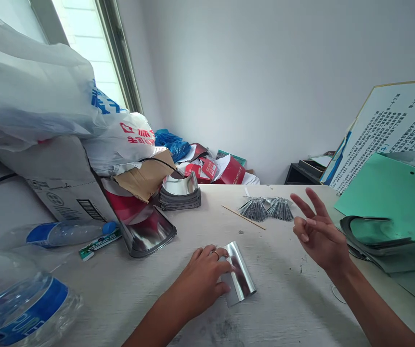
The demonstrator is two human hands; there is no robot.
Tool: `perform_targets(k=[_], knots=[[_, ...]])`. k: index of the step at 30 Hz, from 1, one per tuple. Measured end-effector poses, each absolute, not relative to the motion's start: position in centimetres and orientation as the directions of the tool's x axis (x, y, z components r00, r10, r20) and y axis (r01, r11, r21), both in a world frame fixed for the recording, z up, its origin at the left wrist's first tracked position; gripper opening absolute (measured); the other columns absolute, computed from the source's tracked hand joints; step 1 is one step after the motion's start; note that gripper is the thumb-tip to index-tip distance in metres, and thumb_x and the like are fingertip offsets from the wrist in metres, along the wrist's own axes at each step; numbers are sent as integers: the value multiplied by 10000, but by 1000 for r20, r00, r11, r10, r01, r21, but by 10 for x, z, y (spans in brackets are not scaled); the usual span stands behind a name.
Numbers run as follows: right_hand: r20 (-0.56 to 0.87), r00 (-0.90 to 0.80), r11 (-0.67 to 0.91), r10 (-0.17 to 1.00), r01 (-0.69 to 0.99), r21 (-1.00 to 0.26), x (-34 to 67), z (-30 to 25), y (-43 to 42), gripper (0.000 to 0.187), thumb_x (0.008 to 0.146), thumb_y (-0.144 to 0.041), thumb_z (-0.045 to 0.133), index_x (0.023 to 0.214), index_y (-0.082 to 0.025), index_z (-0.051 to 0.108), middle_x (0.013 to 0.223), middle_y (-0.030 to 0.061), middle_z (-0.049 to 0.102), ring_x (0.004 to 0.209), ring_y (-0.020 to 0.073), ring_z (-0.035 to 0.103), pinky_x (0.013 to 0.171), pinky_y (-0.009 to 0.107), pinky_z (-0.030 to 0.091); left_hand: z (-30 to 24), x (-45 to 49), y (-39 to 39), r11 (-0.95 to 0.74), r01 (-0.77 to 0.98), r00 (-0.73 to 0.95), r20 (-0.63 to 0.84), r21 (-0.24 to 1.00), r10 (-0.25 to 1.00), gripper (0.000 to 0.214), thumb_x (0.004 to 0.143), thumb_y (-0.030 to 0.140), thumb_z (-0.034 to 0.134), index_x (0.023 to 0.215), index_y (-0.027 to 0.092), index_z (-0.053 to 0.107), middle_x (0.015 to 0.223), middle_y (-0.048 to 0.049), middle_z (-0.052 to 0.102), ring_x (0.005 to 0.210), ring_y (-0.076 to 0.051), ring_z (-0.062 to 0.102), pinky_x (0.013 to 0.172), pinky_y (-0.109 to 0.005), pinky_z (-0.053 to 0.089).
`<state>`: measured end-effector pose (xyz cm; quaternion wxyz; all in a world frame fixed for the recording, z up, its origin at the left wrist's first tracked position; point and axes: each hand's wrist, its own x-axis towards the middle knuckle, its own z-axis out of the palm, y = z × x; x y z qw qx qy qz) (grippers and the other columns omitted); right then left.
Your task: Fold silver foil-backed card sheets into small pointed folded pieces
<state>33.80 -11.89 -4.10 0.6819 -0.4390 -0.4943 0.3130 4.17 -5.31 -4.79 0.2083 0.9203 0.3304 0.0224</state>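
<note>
Person's left hand over bent metal sheet on table, fingers touching it; gripping or merely resting, cannot tell. Right hand raised, released, fingers loosely parted. Metal pin bundles just left of right hand's fingertips; wooden stick beside them.

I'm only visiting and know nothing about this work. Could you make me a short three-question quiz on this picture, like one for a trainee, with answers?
1. Which hand touches the shiny curved metal sheet? A) right only B) left only C) both
2. True or false: the blue-capped bottle lies on its side.
3. Fill in: beyond the thin stick, ___ fan-shaped bundles of thin metal pieces lie on the table.

Key:
1. B: the left hand touches it; the right hand is apart from it.
2. True.
3. Two.
</note>
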Motion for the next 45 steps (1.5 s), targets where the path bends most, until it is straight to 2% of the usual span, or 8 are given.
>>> perform_targets(k=[4,7,10,13,28,34,39,45], knots=[[373,224,389,900,-32,-921,334,-52,-111,596,891,-342,513,1451,-468,351,1478,30,485,513,97,456,455,286,407,-47,43,-53,-698,597,783,-98,395,614,400,816,255,719,1168,438,672,1382,23,547,1326,-277,421,1120,-486,317],[331,59,327,942,78,-942,323,-67,-101,385,902,-331,563,1286,-354,573,1302,67,617,676,160,584,474,272,430,-49,43,-54,-694,597,781,-92,402,618,398,806,248,724,1146,450,679,1361,34,558,1319,-285,427,1121,-499,316],[324,-225,388,919,365,-846,303,-82,-94,182,926,-324,589,1033,-257,720,1190,83,660,981,238,628,700,334,527,-52,42,-54,-702,591,783,-72,397,618,401,805,254,732,1130,483,674,1359,49,557,1314,-290,431,1110,-514,322],[337,-368,481,867,435,-761,284,-90,-94,177,943,-270,571,1023,-244,727,1145,72,672,1055,232,621,897,386,512,-53,41,-55,-716,583,788,-53,384,613,394,811,268,730,1138,480,671,1361,47,554,1308,-299,431,1100,-520,329],[272,-358,428,893,492,-758,272,-90,-101,107,847,-177,694,938,-223,726,1130,42,662,1049,199,613,939,329,479,-54,42,-53,-722,581,793,-61,377,606,330,813,260,729,1119,376,687,1359,18,558,1290,-286,451,1088,-499,350],[228,-344,388,911,523,-759,269,-94,-101,148,815,-124,688,917,-224,725,1132,33,658,1057,198,603,931,318,464,-59,42,-52,-759,569,807,-35,315,590,296,815,271,753,1099,321,685,1345,0,556,1380,-289,390,1180,-563,219],[234,-327,382,915,521,-764,267,-94,-103,196,793,-75,664,904,-226,721,1125,22,653,1052,186,602,925,301,457,-58,43,-55,-785,546,823,-16,293,567,293,820,231,738,1103,266,672,1289,-28,584,1189,-244,557,1063,-421,436],[219,-330,369,918,514,-774,267,-94,-102,211,786,-66,645,904,-224,720,1126,25,651,1014,183,612,876,287,472,-60,44,-56,-814,538,835,-7,220,550,250,846,256,712,1086,239,642,1274,-38,602,1141,-256,594,1011,-439,476]])
